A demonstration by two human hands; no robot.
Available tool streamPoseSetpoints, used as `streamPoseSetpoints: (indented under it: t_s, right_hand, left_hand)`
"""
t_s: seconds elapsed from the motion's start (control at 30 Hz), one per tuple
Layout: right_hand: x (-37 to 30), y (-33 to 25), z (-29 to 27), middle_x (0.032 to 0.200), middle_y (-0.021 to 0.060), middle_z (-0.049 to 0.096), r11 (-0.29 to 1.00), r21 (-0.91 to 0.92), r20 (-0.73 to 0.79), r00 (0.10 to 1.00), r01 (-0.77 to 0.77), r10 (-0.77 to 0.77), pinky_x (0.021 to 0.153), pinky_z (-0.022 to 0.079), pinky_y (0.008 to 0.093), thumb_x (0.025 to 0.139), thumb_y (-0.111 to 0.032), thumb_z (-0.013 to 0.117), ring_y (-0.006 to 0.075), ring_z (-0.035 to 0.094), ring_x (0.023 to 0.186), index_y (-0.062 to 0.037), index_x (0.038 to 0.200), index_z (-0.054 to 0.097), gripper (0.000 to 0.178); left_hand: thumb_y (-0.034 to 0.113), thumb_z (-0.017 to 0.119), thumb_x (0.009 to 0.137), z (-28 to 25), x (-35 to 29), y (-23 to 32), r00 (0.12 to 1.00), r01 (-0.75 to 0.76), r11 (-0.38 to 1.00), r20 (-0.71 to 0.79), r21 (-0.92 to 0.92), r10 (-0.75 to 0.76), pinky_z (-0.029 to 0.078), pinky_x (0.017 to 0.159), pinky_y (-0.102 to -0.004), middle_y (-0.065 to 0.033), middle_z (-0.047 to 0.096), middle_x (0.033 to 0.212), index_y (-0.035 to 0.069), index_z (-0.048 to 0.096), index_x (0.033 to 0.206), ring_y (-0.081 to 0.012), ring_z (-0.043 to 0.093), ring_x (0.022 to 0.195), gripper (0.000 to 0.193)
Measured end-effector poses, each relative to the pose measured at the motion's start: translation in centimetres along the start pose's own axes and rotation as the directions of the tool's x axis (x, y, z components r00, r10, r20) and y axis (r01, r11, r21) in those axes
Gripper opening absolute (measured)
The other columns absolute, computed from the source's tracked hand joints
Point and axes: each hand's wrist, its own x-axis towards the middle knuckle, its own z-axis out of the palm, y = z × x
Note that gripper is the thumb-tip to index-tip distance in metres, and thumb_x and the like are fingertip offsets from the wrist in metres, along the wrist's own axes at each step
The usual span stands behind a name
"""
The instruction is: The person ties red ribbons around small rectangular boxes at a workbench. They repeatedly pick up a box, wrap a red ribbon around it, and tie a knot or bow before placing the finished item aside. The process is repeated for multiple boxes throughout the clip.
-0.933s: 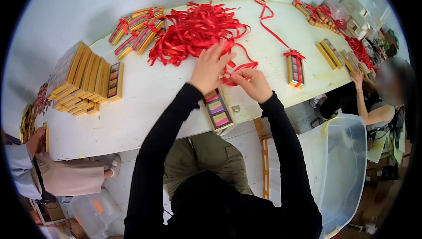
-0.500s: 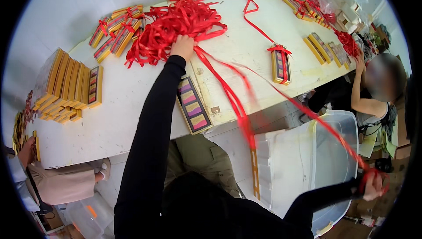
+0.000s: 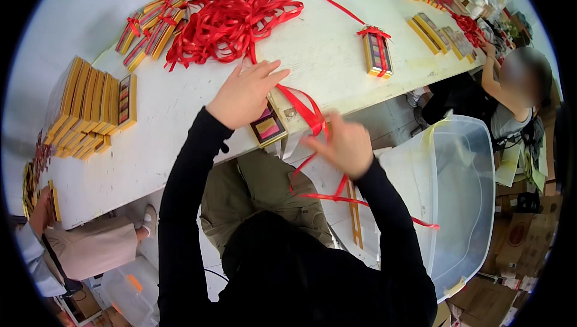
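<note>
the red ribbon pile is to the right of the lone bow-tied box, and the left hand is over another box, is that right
Not quite: the head view shows the ribbon pile to the left of the lone bow-tied box. The left hand is over another box, as you say.

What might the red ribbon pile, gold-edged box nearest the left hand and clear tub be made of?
Red ribbon pile: probably satiny synthetic fabric; glossy highlights, soft loops. Gold-edged box: likely cardboard, perhaps plastic, metallic finish; crisp yellow-gold edges. Clear tub: apparently smooth plastic; see-through walls.
</note>
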Motion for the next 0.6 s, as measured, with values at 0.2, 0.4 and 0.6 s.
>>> streamPoseSetpoints:
  t_s: [0.2,0.4,0.6]
  right_hand:
    - [12.5,4.3,3.5,0.075,0.0176,0.064,0.958,-0.120,0.314,0.925,0.261,-0.213,0.067,0.050,0.0453,0.076,-0.029,0.059,0.0330,0.065,0.077,-0.0057,0.077,0.066,0.024]
    - [32.2,1.5,-8.5,0.081,0.0185,0.067,0.928,0.312,-0.731,0.676,0.205,0.097,0.072,0.051,0.0388,0.085,-0.033,0.061,0.0318,0.066,0.079,0.0050,0.104,0.060,0.043]
    - [19.2,-4.8,-11.5,0.079,0.0026,0.064,0.668,0.677,-0.116,0.941,0.309,-0.318,0.046,0.033,0.0184,0.089,-0.019,0.061,0.0029,0.039,0.050,0.0035,0.120,0.057,0.039]
  left_hand:
    - [-0.004,0.054,0.072,0.2,-5.5,1.3,0.942,0.100,0.978,-0.299,-0.181,-0.152,0.044,0.087,-0.0387,-0.0101,0.059,0.117,0.006,0.060,0.112,-0.0278,0.055,0.103,0.041]
    - [-0.012,0.049,0.074,-1.8,-10.2,0.6,0.819,0.304,0.933,-0.449,-0.191,-0.358,0.047,0.084,-0.0350,-0.0108,0.061,0.115,0.004,0.060,0.114,-0.0274,0.057,0.102,0.044]
    - [-0.004,0.057,0.077,-5.7,-6.0,3.5,0.698,0.016,0.852,-0.604,-0.524,-0.385,0.040,0.099,-0.0342,-0.0186,0.035,0.143,0.001,0.033,0.139,-0.0291,0.040,0.129,0.067]
